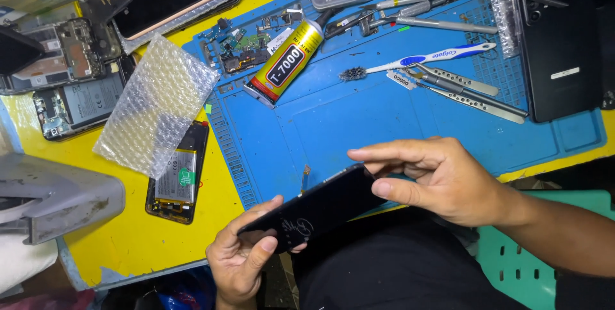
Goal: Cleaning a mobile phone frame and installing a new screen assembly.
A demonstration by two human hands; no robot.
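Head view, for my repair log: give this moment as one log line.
left hand: holds black phone lower end | right hand: grips upper end | phone: tilted, over blue mat edge | nearby: glue tube, toothbrush

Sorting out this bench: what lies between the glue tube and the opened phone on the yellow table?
In the head view, a bubble wrap sheet lies between glue tube and opened phone.
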